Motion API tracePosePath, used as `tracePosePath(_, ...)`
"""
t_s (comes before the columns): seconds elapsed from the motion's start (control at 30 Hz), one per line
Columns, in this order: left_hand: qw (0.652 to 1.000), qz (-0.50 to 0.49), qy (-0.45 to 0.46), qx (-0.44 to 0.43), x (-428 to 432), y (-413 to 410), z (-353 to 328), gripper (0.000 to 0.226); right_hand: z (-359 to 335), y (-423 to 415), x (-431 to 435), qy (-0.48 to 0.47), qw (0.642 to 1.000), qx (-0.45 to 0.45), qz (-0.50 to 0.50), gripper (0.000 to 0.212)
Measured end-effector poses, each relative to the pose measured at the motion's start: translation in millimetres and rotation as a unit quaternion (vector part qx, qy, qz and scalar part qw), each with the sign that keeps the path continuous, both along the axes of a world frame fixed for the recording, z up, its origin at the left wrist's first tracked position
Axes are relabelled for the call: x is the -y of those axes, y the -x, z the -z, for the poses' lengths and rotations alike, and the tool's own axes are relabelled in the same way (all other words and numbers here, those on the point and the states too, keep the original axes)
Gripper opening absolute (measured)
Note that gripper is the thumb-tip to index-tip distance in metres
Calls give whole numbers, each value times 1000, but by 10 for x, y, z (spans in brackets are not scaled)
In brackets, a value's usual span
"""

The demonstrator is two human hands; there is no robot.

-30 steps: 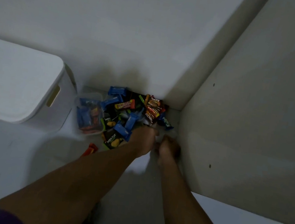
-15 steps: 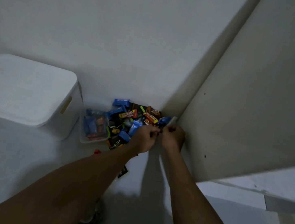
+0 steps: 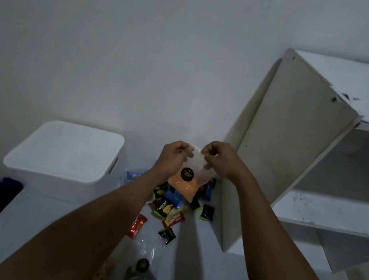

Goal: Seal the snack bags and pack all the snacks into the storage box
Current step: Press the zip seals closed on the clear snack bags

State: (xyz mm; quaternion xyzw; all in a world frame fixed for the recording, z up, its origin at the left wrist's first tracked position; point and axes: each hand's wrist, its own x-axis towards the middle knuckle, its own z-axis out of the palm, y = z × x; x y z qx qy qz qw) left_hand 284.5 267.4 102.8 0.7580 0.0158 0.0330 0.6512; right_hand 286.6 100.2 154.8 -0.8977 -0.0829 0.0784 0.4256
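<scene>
While the clear snack bag (image 3: pixel 195 165) hangs in the air above the white bench (image 3: pixel 37 219), both hands pinch its top edge. The left hand (image 3: pixel 174 155) has thumb and curled fingers closed on the left corner of the bag's mouth. The right hand (image 3: pixel 219 160) grips the right corner in the same way, knuckles up. The two hands are close together, with a short stretch of the bag's rim between them. The lower half of the bag is filled with something pale orange, and a round black label (image 3: pixel 187 174) sits on its front; the print on it is too small to read.

Directly below the bag, a pile of small snack packets (image 3: pixel 167 202) lies on the bench against the wall (image 3: pixel 143 51), in blue, black, green and yellow wrappers. A few packets lie loose nearer the camera: a red one (image 3: pixel 137 226), a red-and-yellow one (image 3: pixel 173 220), a black one edged in green (image 3: pixel 167 236), and another black one (image 3: pixel 207 212) just beside the side panel of the shelf unit (image 3: pixel 297 136).

The white storage box (image 3: pixel 65 151) stands on the bench to the left of the pile, its lid on, a slot handle showing in its right side. At the bottom edge, between the forearms, lies what may be another clear bag with dark contents (image 3: pixel 138 278), though the light there is too dim to be sure.
</scene>
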Motion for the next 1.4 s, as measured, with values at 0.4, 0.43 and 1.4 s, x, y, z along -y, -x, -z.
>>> tracePosePath(0.4,990,-3,23,136,-1094,666,-1225,17,-1140,515,-1192,-43,979,198,-2,26)
tracePosePath(0.43,989,-9,25,148,-1183,720,-1318,18,-1228,570,-1285,-50,977,209,0,27)
tracePosePath(1.4,957,-43,6,287,-1974,1254,-2493,16,-2451,1207,-2128,-61,940,332,-43,31)
